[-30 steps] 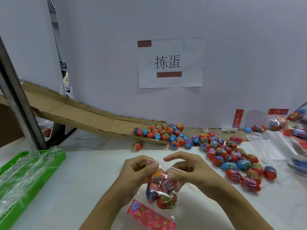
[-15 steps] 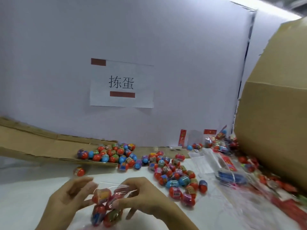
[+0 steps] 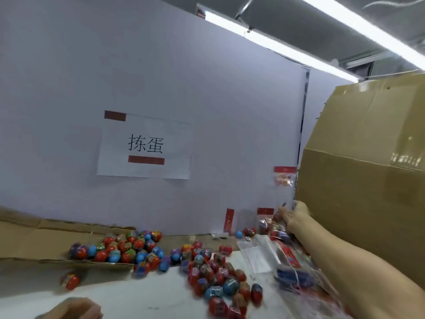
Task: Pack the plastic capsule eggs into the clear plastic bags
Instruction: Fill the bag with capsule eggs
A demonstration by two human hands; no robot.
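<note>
Right hand [image 3: 296,216] gripping upright filled bag [image 3: 274,223]

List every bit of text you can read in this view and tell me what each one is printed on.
"拣蛋": black characters on the white paper sign taped to the pale wall.
Red header cards on the clear plastic bags: any print is too blurred to read.
Narrow red label against the wall: unreadable.
Brown cardboard box: pale marks near its right edge, too blurred to read.
Wrappers on the plastic capsule eggs: too small and blurred.

Packing workshop: cardboard carton [image 3: 368,192], strip lights [image 3: 287,49]
</note>
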